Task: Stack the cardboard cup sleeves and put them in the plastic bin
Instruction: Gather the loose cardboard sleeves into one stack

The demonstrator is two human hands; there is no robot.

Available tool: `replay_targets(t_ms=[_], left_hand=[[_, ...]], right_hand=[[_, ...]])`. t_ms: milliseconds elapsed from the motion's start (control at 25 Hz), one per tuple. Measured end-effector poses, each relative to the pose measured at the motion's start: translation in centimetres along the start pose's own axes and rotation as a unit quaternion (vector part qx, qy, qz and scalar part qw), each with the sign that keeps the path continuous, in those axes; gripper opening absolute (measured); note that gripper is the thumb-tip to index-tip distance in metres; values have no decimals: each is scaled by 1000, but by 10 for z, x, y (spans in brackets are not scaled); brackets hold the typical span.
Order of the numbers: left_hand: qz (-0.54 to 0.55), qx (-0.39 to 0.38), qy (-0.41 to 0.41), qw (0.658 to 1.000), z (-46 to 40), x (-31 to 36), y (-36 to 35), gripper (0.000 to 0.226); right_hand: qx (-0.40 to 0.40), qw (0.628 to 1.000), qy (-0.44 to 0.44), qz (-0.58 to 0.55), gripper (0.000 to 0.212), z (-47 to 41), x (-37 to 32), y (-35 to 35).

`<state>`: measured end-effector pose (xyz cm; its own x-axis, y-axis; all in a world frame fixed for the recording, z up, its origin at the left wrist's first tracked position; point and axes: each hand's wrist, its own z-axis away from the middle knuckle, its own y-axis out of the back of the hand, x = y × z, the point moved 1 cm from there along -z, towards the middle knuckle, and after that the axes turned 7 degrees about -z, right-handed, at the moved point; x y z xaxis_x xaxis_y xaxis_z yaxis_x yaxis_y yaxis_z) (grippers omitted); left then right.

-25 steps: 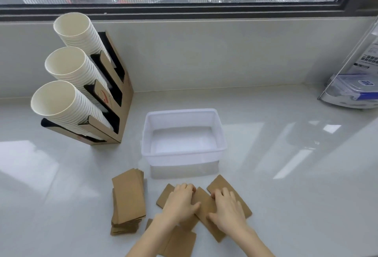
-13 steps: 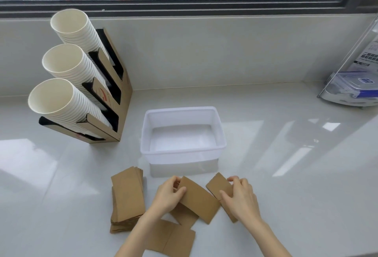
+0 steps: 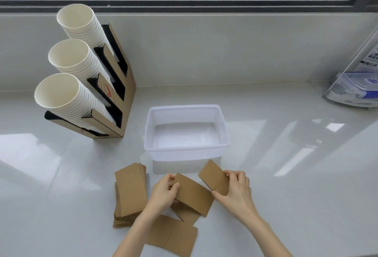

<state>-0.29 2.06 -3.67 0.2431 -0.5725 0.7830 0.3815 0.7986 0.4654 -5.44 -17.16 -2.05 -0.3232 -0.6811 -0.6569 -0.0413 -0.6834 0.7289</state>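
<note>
An empty translucent white plastic bin (image 3: 223, 128) stands in the middle of the counter. In front of it, my left hand (image 3: 164, 193) grips one flat brown cardboard sleeve (image 3: 194, 194) by its left end, lifted and tilted. My right hand (image 3: 237, 192) pinches a second sleeve (image 3: 213, 176) just right of it, near the bin's front wall. A stack of sleeves (image 3: 129, 193) lies to the left. Two more loose sleeves lie on the counter: one (image 3: 187, 214) under the held sleeve, another (image 3: 171, 235) between my forearms.
A cardboard dispenser (image 3: 120, 85) with three rows of white paper cups (image 3: 67, 93) stands at the back left. A clear stand with blue-lidded containers (image 3: 356, 91) sits at the far right. A window ledge wall runs along the back.
Both hands went from pressing flat on the loose sleeves to each picking one up. The right hand's sleeve has risen and moved right, away from the left hand's.
</note>
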Motion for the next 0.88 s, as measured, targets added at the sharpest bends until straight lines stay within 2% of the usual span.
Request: replay_targets(t_ms=[160,320,520,600,720,800,880], left_hand=[[47,-2,0,999,3,2,1,13],[83,1,-7,997,10,8,3,18],[139,6,-31,990,22,11,6,8],[149,35,-40,987,26,12,13,11],[169,108,-48,979,31,10,34,9],[178,148,-55,971,32,8,48,11],[187,169,-56,966,32,7,57,10]], right_hand=[[-70,993,94,12,58,4,-19,-8],[-95,987,128,18,59,5,-29,-19],[-105,982,159,6,61,6,-42,-25],[-99,984,147,-29,64,5,-43,-27],[-92,985,77,-121,67,5,-42,-30],[-104,990,52,-76,68,5,-37,-37],[-143,988,44,35,71,8,-38,-47]])
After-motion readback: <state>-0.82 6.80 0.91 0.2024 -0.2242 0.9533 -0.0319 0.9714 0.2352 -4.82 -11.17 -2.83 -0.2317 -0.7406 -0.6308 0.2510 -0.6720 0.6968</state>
